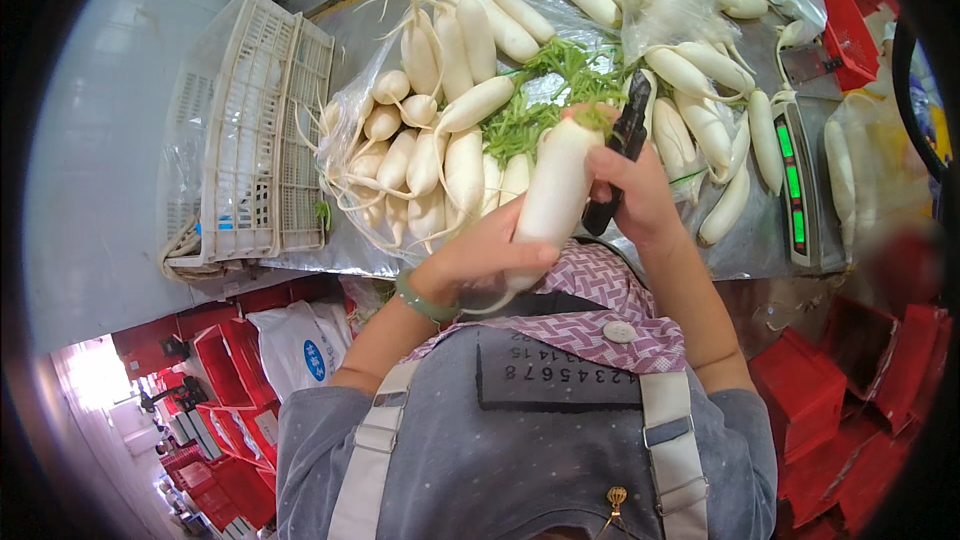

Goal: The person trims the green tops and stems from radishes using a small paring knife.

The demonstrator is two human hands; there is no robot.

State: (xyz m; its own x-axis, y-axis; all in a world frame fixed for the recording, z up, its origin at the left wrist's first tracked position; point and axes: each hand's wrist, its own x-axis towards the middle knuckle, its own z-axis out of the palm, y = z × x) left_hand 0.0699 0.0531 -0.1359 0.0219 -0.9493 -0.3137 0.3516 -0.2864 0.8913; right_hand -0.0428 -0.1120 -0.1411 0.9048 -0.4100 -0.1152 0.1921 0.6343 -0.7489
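Observation:
My left hand [484, 244] is wrapped around the lower part of a large white daikon radish [559, 176], its thin root tail pointing down toward my apron. The radish's cut top, with short green stalk stubs, points away from me. My right hand [641, 195] grips a dark, narrow knife-like tool [632, 116], and its thumb rests against the upper side of the radish. Which part of the tool is the blade I cannot tell. Behind the radish top lies a heap of chopped green radish stalks [555, 79].
Many daikon radishes [427, 157] lie on plastic sheeting left and beyond; others [705, 120] are at right. A white plastic crate [251, 127] stands left. A scale with a lit green display [795, 180] is at right. Red crates [802, 390] stand below the metal table [757, 251].

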